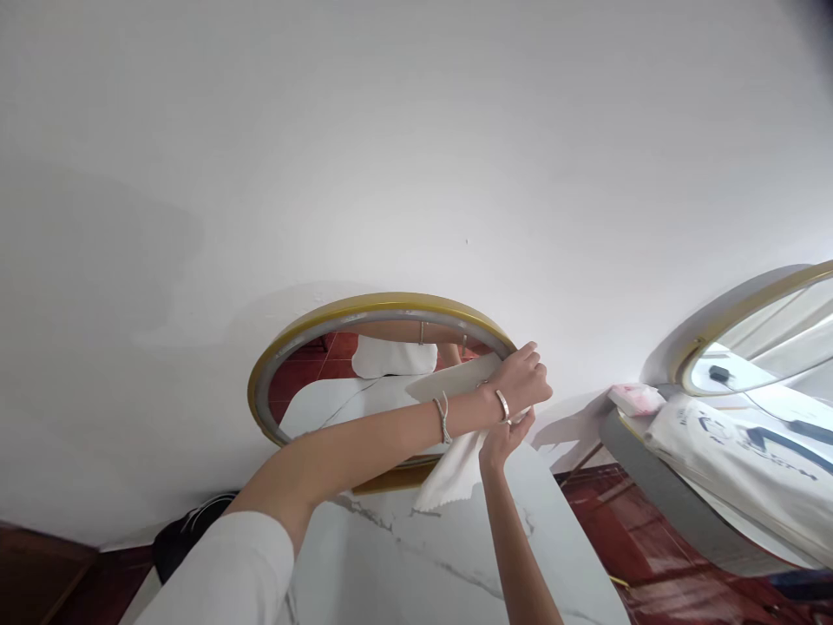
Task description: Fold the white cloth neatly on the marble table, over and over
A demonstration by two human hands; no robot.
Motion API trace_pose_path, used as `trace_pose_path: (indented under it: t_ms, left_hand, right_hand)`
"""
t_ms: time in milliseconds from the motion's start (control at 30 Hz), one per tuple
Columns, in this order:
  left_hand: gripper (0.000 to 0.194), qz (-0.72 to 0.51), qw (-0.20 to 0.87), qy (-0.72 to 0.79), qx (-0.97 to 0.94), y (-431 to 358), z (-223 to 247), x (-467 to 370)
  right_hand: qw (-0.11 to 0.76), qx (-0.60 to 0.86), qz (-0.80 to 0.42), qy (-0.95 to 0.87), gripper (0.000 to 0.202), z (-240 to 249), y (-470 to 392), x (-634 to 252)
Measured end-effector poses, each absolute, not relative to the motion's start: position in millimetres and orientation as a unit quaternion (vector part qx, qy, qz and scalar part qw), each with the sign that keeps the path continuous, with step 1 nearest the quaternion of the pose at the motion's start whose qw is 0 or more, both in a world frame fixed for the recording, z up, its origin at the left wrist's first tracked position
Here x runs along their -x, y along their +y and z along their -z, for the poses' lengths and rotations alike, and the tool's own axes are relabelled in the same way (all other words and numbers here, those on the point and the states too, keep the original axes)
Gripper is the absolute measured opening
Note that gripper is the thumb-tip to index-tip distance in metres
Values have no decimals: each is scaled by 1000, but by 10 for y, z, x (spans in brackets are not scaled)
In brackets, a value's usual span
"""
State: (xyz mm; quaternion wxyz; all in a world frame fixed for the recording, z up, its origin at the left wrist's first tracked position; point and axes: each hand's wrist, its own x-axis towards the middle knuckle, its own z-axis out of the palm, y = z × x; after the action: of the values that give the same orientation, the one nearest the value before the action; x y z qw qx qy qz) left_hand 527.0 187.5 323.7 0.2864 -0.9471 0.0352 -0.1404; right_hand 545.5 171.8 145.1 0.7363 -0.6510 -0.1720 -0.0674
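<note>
Mirror (377,386), round and gold-rimmed, stands on the marble-patterned table (416,573) close to the pale wall (416,174). Take its centre as the clock: the left forearm crosses its lower front from 7 o'clock, ending with the left hand (522,382) at the rim near 3 o'clock, fingers curled closed — what they grip, if anything, I can't tell. Coming up from 5 o'clock, the right hand (504,441) sits just below, gripping a white cloth (455,473) whose loose end hangs toward 5 o'clock, in front of the rim and down to the tabletop. The glass reflects the tabletop and part of an arm.

Well out at 3 o'clock is a second mirror (790,325), with a pink-and-white packet (636,399) nearer. Beyond the packet, toward 4 o'clock, lies white fabric (735,443) with dark lettering. At 8 o'clock there's a black item — perhaps a bag (188,529), though it's partly hidden. Red flooring (605,521) shows at 4 o'clock.
</note>
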Motion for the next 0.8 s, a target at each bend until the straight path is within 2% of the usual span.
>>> trace_pose_path:
  t_ms: [133, 267, 433, 533, 667, 800]
  left_hand:
    - [12, 154, 260, 29, 953, 1931, -3425, -5220]
    - [14, 212, 232, -43, 948, 2007, -3696, -5021]
    - [20, 331, 188, -136, 915, 2241, -4115, -4442]
    - [17, 407, 141, -182, 884, 2426, -4247, -3892]
    - [16, 473, 89, -253, 839, 2618, -4145, -3049]
    - [19, 506, 49, -348, 788, 2775, -3718, -2303]
  right_hand:
    - [763, 634, 76, -103, 48, -1642, 1717, -5479]
    - [754, 625, 145, -142, 48, -1952, 1717, -5514]
    - [662, 606, 327, -296, 35, -2581, 1812, -5427]
    - [599, 551, 432, -389, 26, -2950, 1965, -5268]
    - [522, 478, 507, -491, 20, -3246, 2202, -4879]
    - [427, 428, 494, -625, 30, -3289, 2415, -4374]
